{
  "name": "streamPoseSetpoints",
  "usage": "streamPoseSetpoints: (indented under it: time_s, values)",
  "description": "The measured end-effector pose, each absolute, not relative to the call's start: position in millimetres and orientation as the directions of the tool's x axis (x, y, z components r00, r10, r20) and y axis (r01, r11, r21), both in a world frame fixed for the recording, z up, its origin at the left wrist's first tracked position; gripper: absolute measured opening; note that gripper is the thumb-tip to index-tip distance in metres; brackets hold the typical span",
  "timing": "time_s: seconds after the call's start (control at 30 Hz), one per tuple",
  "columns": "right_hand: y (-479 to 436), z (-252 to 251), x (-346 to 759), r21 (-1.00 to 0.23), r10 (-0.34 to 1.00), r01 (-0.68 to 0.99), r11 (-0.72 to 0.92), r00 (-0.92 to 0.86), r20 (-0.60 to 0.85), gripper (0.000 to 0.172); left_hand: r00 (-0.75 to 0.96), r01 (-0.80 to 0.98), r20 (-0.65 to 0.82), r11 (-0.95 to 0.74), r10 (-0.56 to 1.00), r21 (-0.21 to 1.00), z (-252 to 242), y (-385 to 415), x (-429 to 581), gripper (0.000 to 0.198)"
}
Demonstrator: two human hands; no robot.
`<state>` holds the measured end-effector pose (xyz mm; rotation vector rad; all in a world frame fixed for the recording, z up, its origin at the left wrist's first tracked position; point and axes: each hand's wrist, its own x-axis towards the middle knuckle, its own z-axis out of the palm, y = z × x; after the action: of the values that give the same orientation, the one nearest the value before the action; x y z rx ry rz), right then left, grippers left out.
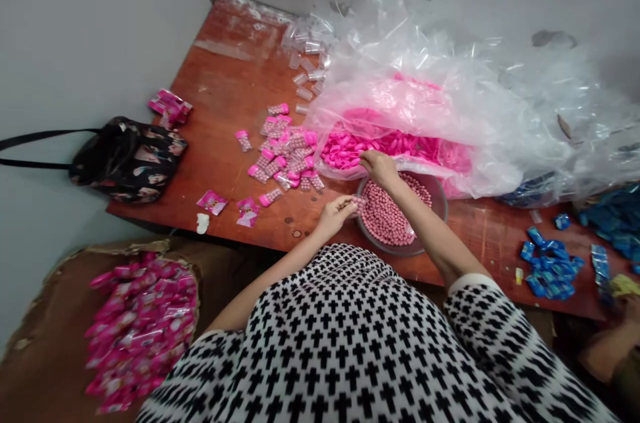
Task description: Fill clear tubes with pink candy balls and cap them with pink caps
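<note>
My left hand (337, 215) is closed around a small clear tube of pink beads (358, 205), held at the left rim of a grey bowl (440, 206). Round pink beads (385, 213) fill much of that bowl. Beyond it, my right hand (381, 168) has its fingers pinched together at the near edge of the bright pink plastic caps (345, 146); whatever is between the fingertips is too small to make out. The caps lie in a large clear plastic bag (465, 103). Capped tubes of beads (290, 150) are heaped left of the bag.
Empty clear tubes (305, 76) lie behind the heap. Pink packets (213, 202) and a black patterned bag (135, 160) are at the left. Below stands a sack of pink packets (145, 323). Blue packets (550, 270) and another person's hand (627, 310) are at the right.
</note>
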<state>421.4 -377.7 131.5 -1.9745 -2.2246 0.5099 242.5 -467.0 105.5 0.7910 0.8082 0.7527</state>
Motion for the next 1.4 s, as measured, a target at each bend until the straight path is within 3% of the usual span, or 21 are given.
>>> streamPoseSetpoints:
  time_s: [0.13, 0.27, 0.47, 0.6, 0.67, 0.77, 0.87, 0.97, 1.1, 1.2, 1.33, 1.4]
  values:
    - [-336, 115, 392, -0.067, 0.949, 0.993, 0.092, -0.108, -0.297, 0.032, 0.367, -0.262, -0.335, 0.441, 0.868, 0.858, 106, -460, 226, 0.042]
    - [-324, 109, 391, -0.004, 0.95, 0.991, 0.131, -0.127, -0.285, 0.031, 0.272, -0.298, -0.361, 0.435, 0.892, 0.85, 103, -453, 213, 0.045]
    - [-356, 136, 418, -0.214, 0.981, 0.977, 0.005, -0.046, -0.187, 0.035, 0.186, -0.449, -0.385, 0.427, 0.904, 0.785, 111, -437, 221, 0.048]
    - [-404, 156, 421, -0.483, 0.99, 0.874, 0.052, -0.109, -0.09, 0.031, 0.218, -0.503, -0.341, 0.405, 0.914, 0.763, 122, -430, 244, 0.046]
    - [-427, 163, 417, -0.702, 0.995, 0.712, 0.017, -0.078, -0.055, 0.031, 0.238, -0.508, -0.328, 0.406, 0.914, 0.76, 126, -430, 255, 0.043]
    - [-452, 167, 415, -0.953, 0.987, 0.26, -0.156, 0.002, -0.161, 0.031, 0.274, -0.482, -0.309, 0.408, 0.911, 0.775, 127, -433, 266, 0.04]
    - [-465, 164, 422, -0.936, 0.943, -0.177, -0.305, 0.081, -0.322, 0.027, 0.317, -0.424, -0.235, 0.359, 0.919, 0.831, 128, -437, 272, 0.038]
    - [-471, 162, 437, -0.83, 0.896, -0.376, -0.413, -0.002, -0.445, 0.032, 0.367, -0.362, -0.163, 0.303, 0.916, 0.882, 130, -441, 276, 0.038]
    - [-478, 169, 455, -0.794, 0.853, -0.312, -0.522, -0.199, -0.483, 0.033, 0.439, -0.272, -0.147, 0.287, 0.886, 0.919, 132, -447, 279, 0.04]
    - [-483, 177, 461, -0.856, 0.862, -0.134, -0.5, -0.176, -0.475, 0.029, 0.451, -0.22, -0.134, 0.256, 0.882, 0.941, 133, -450, 280, 0.039]
    - [-486, 189, 461, -0.966, 0.972, 0.128, -0.224, 0.104, -0.212, 0.035, 0.42, -0.193, -0.126, 0.223, 0.899, 0.955, 133, -451, 280, 0.036]
    - [-487, 196, 457, -0.957, 0.989, 0.276, -0.088, 0.141, -0.05, 0.038, 0.407, -0.153, -0.135, 0.213, 0.903, 0.965, 132, -451, 281, 0.034]
